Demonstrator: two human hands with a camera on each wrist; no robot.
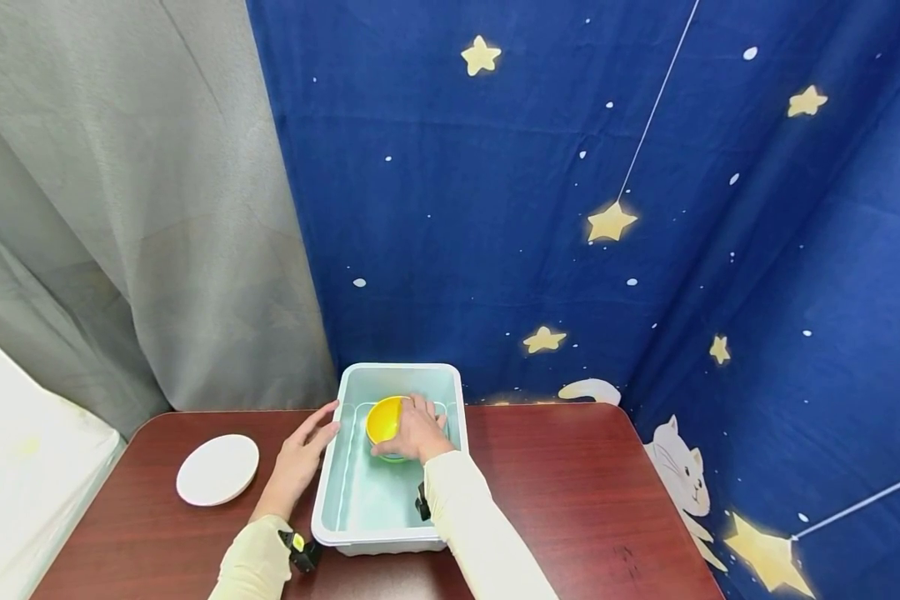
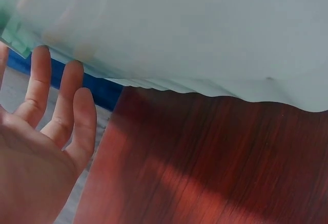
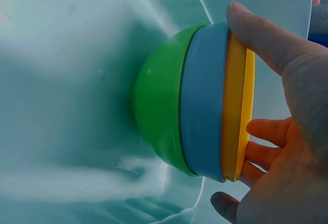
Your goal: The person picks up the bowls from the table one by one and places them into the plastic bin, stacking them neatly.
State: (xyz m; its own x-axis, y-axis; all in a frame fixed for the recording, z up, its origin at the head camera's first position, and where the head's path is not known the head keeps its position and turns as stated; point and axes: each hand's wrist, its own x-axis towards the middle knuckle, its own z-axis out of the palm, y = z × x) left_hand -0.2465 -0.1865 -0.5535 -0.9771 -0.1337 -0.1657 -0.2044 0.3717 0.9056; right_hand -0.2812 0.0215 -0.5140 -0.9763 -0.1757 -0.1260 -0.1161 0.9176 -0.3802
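A light teal plastic tub holds a nested stack of bowls. In the right wrist view a green bowl is outermost, then a blue bowl, with a yellow bowl innermost. My right hand reaches into the tub and grips the stack near its rim, thumb on one side and fingers across at the other. Outside the tub, my left hand has its fingers extended by the left wall; in the left wrist view the fingertips are at or very near that wall.
A white plate lies on the dark red wooden table, left of my left arm. Behind the table hang a grey curtain and a blue star-patterned curtain. A white surface stands at the far left.
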